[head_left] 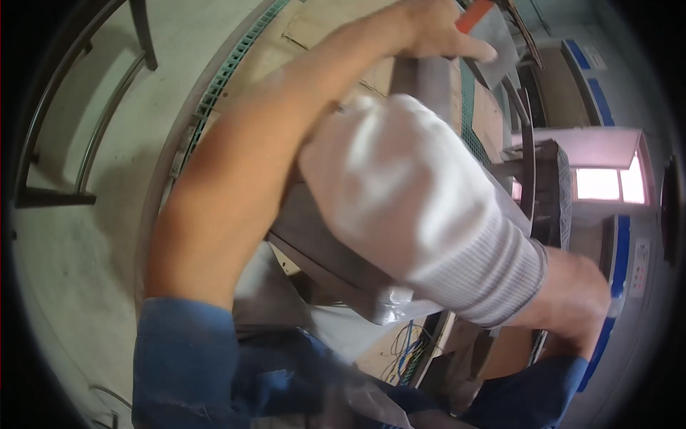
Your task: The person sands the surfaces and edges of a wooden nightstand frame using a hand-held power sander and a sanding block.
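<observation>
The far left hand (431, 30) seems to grasp and handle an orange object (474, 16), calling for steadiness; the nearer gloved right hand's (396, 175) hold I cannot tell.

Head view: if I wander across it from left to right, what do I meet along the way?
Dark metal frame, green slotted strip, gloved right hand, bright window.

Nothing legible: white notice (639, 268) with reddish marks, paler notice (594, 58) above, both beside blue strips (621, 250).
</observation>
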Available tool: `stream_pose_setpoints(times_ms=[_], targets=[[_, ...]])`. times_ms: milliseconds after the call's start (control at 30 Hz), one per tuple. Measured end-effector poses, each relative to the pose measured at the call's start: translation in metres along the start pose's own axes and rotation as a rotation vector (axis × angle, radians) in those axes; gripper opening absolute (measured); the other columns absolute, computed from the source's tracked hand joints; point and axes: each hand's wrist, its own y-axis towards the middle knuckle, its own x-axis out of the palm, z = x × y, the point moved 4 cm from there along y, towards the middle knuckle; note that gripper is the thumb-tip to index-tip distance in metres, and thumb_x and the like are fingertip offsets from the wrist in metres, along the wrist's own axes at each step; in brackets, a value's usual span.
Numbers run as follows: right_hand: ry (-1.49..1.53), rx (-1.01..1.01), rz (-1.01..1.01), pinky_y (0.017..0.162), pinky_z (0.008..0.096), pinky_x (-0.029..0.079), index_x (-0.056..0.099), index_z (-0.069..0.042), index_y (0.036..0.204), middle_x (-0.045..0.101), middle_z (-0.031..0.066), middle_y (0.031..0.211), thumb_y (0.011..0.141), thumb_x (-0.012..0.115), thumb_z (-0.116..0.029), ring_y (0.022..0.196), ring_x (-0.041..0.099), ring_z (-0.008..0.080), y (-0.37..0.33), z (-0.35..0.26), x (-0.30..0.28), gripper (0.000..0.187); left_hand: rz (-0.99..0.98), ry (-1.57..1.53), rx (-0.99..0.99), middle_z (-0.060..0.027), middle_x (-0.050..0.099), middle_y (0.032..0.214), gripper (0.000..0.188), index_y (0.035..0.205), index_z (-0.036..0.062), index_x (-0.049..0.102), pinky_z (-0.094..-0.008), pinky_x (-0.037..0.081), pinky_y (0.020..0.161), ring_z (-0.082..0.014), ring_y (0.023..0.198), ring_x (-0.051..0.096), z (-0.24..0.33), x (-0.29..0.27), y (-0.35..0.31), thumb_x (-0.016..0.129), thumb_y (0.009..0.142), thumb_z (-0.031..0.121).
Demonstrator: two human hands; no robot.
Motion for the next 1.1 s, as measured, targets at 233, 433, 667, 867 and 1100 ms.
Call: stream_pose_setpoints(times_ms=[233, 433, 667, 867, 1100], targets=[[0.451, 0.398, 0.19, 0.068, 0.0313, 0.054, 0.067, -0.01, 0.102, 0.069, 0.006, 0.09, 0.08, 0.084, 0.0, 0.078, 0.068, 0.0184, -0.089, 0.04, 0.013, 0.03, 0.016, -0.054, 0.019, -0.018, 0.067, 0.069, 0.053, 0.073, -0.0017, 0.068, -0.0409, 0.051, 0.07, -0.027, 0.069, 0.068, 0.024, -0.031, -0.031, 0.071, 0.087, 0.049], [0.613, 0.586, 0.174, 0.076, 0.0295, 0.053, 0.069, -0.009, 0.098, 0.071, 0.0039, 0.094, 0.079, 0.091, -0.017, 0.084, 0.067, 0.0126, -0.062, 0.031, 0.012, 0.03, 0.032, 0.115, 0.035, -0.0197, 0.073, 0.075, 0.072, 0.07, -0.0018, 0.074, -0.0407, 0.056, 0.079, -0.0339, 0.075, 0.072, 0.011, -0.004, -0.007, 0.07, 0.079, 0.07], [0.943, 0.805, 0.235, 0.068, 0.0282, 0.049, 0.069, -0.007, 0.089, 0.067, 0.0014, 0.083, 0.078, 0.092, -0.013, 0.073, 0.059, 0.0099, -0.071, 0.03, 0.019, 0.026, 0.062, 0.1, 0.038, -0.0211, 0.07, 0.069, 0.071, 0.064, -0.0012, 0.07, -0.0416, 0.056, 0.08, -0.0349, 0.075, 0.072, 0.017, -0.003, -0.012, 0.071, 0.079, 0.069], [0.865, 0.8, 0.224, 0.065, 0.0287, 0.049, 0.062, -0.006, 0.084, 0.064, 0.001, 0.078, 0.08, 0.091, -0.016, 0.069, 0.056, 0.0086, -0.051, 0.025, 0.016, 0.031, -0.056, -0.13, -0.087, -0.0164, 0.057, 0.059, 0.054, 0.069, -0.0038, 0.065, -0.0413, 0.048, 0.061, -0.025, 0.059, 0.061, 0.033, -0.029, -0.035, 0.072, 0.087, 0.047], [0.986, 0.971, 0.134, 0.063, 0.0262, 0.05, 0.064, -0.006, 0.086, 0.069, 0.0037, 0.077, 0.079, 0.093, -0.018, 0.07, 0.06, 0.0068, -0.044, 0.03, 0.013, 0.032, -0.069, -0.233, -0.077, -0.0024, 0.058, 0.058, 0.048, 0.061, 0.0055, 0.06, -0.0351, 0.043, 0.054, -0.0152, 0.054, 0.054, 0.031, -0.019, -0.034, 0.073, 0.089, 0.042]])
